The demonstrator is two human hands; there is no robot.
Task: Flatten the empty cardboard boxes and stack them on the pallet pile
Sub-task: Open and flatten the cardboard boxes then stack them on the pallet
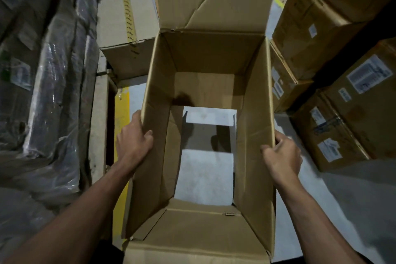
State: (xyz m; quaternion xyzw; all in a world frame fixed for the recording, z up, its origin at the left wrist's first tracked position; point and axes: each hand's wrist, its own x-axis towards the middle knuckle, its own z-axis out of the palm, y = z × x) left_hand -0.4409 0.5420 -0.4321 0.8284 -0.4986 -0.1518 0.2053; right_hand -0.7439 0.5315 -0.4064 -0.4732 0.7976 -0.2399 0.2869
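Observation:
An empty brown cardboard box [255, 96] stands open in front of me, and I look straight down through it. Its bottom flaps hang apart, so the grey floor shows through the middle. The far top flap sticks up, creased; the near flap lies toward me. My left hand [134, 140] grips the top edge of the left wall, fingers curled over the rim. My right hand [281, 153] grips the right wall's top edge the same way.
Plastic-wrapped goods [42, 92] are stacked at the left. A taped carton [128, 34] sits beyond the box on the left. Labelled cartons [342, 103] are piled at the right. A yellow floor line [122, 118] runs along the left side. Bare grey floor [353, 195] lies at the lower right.

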